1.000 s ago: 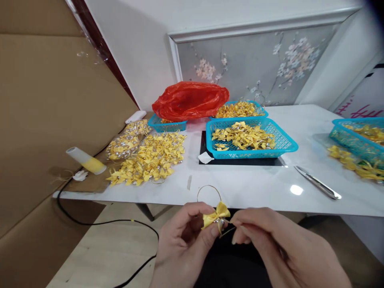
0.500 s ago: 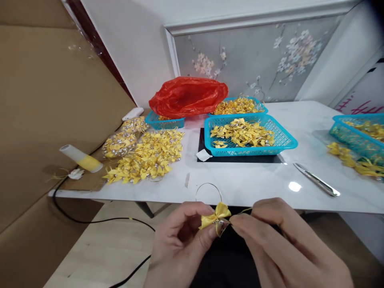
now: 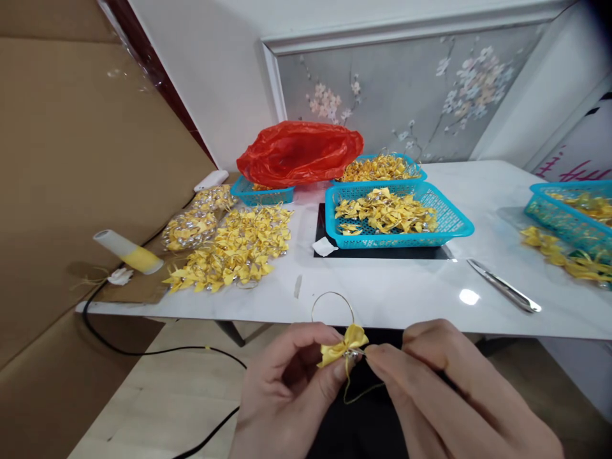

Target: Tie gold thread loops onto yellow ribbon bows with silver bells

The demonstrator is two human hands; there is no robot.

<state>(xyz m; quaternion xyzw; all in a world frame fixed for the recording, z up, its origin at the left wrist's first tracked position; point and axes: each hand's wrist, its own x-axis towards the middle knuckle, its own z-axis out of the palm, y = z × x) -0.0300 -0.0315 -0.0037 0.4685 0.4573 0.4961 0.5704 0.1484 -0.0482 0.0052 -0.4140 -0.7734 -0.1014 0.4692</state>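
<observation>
My left hand (image 3: 299,376) pinches a yellow ribbon bow (image 3: 344,347) between thumb and fingertips, just past the table's front edge. Small silvery beads (image 3: 352,354) sit at the bow's centre. A thin gold cord (image 3: 352,400) hangs below it in a slack curve toward my right hand, and a round loop of the cord stands up above the bow. My right hand (image 3: 440,376) is closed at the bow's right side, its thumb and finger pinching a thin strand, apparently the cord, close to the beads. The strand's tip is hidden by the fingers.
Left on the white table (image 3: 363,287) lies a heap of yellow bows (image 3: 239,248). Blue baskets of bows (image 3: 401,241) stand behind, near a red plastic bag (image 3: 296,156). Scissors-like metal snips (image 3: 504,287) lie at right. A white-and-yellow tube (image 3: 129,252) rests far left.
My right fingertips have shifted slightly toward the bow. The cord, earlier running up through the right hand, now droops in a wider curve below the bow. My left hand keeps its hold.
</observation>
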